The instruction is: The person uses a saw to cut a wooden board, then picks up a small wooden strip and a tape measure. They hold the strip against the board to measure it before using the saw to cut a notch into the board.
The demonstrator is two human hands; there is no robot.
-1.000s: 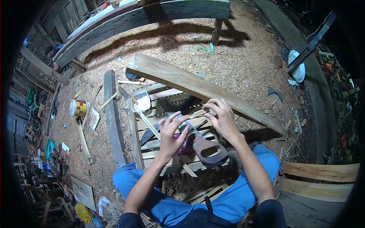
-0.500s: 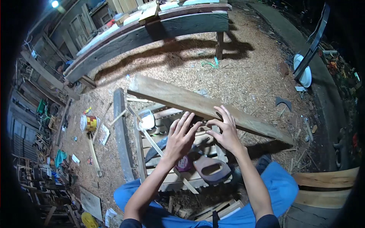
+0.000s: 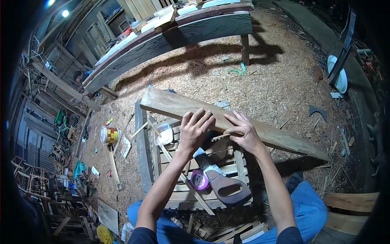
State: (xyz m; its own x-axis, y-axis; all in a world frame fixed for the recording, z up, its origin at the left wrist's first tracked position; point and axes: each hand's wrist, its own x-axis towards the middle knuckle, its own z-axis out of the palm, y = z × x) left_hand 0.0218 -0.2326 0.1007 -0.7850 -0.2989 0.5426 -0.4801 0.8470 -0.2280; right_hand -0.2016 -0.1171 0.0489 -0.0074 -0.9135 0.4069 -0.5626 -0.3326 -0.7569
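A long wooden plank (image 3: 178, 102) lies diagonally in front of me, its right end low toward the ground. My left hand (image 3: 194, 132) is at its near edge, fingers bent over the wood and the thumb mostly hidden. Just to the right, my right hand (image 3: 245, 132) has its fingers over the same edge, with a small gap between the hands. Below them, a handsaw (image 3: 229, 189) with a dark handle rests on a slatted wooden crate (image 3: 183, 197). Beside the handle sits a purple round object (image 3: 199, 180) with a label. A thin wood strip (image 3: 185, 177) slants under my left forearm.
A white plastic tub (image 3: 164, 133) stands at the crate's far left corner, near a dark beam (image 3: 143, 150). A paint bucket (image 3: 109, 135) is further left. A long workbench (image 3: 203, 30) spans the back. Wood shavings (image 3: 260, 91) cover the ground.
The view has shifted, so the scene sits further right. My left fingers have curled in onto the plank, and my right fingers have come down over its edge. The purple object and saw show more fully.
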